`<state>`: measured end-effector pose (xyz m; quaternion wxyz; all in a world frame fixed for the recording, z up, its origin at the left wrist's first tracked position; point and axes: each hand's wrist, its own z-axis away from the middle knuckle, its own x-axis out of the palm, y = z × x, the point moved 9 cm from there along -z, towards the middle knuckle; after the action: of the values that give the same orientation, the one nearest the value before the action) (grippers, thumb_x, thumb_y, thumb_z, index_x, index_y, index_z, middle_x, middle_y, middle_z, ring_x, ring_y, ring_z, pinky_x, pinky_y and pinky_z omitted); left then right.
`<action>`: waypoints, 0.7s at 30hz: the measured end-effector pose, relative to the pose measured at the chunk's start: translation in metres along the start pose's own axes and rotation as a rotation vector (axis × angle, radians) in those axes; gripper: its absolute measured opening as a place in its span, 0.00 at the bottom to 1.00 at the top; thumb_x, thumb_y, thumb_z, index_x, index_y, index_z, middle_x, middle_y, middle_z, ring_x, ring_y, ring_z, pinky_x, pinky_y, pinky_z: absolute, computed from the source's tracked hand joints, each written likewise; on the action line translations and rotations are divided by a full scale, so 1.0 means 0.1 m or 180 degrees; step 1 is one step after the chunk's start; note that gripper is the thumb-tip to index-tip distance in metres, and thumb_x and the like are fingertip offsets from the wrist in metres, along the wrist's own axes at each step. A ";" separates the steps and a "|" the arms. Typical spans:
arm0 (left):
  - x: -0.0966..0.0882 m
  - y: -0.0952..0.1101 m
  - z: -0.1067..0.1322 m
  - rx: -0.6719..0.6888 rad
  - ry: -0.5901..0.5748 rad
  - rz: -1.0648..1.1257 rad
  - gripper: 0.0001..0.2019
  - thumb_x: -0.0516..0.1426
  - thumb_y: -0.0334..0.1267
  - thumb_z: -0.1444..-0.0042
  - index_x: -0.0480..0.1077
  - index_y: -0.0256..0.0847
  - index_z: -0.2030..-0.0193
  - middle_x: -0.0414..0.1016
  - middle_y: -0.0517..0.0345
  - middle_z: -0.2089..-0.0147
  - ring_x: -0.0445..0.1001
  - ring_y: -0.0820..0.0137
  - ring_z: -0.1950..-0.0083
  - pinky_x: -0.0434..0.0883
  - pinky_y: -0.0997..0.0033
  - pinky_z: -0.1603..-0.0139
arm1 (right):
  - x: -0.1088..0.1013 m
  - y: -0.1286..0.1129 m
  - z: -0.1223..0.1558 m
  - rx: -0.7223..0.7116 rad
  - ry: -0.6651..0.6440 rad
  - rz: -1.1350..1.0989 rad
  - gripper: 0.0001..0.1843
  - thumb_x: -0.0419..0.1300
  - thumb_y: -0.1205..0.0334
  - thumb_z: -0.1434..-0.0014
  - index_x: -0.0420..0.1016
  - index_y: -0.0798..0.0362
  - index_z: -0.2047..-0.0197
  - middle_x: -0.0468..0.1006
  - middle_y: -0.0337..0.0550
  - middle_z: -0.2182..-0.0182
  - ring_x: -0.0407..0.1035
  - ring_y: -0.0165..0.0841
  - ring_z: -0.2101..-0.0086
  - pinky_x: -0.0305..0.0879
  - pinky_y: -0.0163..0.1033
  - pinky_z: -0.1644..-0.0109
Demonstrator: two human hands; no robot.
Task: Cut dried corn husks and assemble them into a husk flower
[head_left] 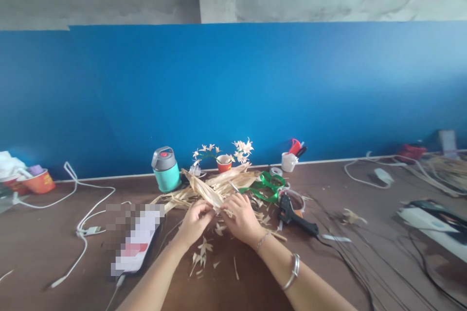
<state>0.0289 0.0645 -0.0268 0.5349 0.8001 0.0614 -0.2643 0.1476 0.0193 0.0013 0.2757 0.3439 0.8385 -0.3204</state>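
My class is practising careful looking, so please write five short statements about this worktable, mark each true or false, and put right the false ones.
1. The left hand and right hand both touch a pale husk. True.
2. The flask has a red body. False: the flask's body is teal.
3. The ribbon is green. True.
4. The phone lies right of both hands. False: the phone lies left of them.
5. The bangle is on the left arm. False: the bangle is on the right arm.

On brown table (219,294): dried husks (202,188), glue gun (297,219), phone (140,238), teal jar (167,179), white cable (93,230).
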 end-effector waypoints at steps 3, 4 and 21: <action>0.00 0.06 0.02 0.0124 0.0029 -0.0209 0.09 0.53 0.38 0.47 0.73 0.40 0.71 0.75 0.53 0.60 0.70 0.63 0.54 0.65 0.62 0.49 | -0.01 -0.02 0.00 -0.0058 0.0045 0.0067 0.05 0.55 0.69 0.44 0.70 0.52 0.69 0.74 0.41 0.68 0.64 0.34 0.64 0.52 0.40 0.58; -0.02 0.09 0.03 0.0179 0.0081 -0.0327 0.08 0.53 0.36 0.47 0.73 0.41 0.70 0.75 0.53 0.60 0.70 0.63 0.54 0.65 0.62 0.49 | -0.01 -0.02 0.00 -0.0066 0.0050 0.0093 0.05 0.54 0.69 0.44 0.69 0.52 0.70 0.74 0.41 0.69 0.64 0.34 0.64 0.52 0.40 0.58; -0.18 0.13 0.03 0.0249 0.0645 -0.0737 0.08 0.54 0.36 0.50 0.69 0.41 0.78 0.74 0.55 0.67 0.71 0.65 0.60 0.66 0.65 0.54 | -0.09 0.48 0.07 0.1036 0.0314 0.0588 0.09 0.53 0.73 0.48 0.69 0.52 0.67 0.73 0.44 0.68 0.64 0.38 0.62 0.54 0.40 0.58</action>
<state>0.0175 0.0595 -0.0087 0.4603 0.8305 0.1966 -0.2444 0.1914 0.0378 -0.0133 0.2033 0.4748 0.7529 -0.4079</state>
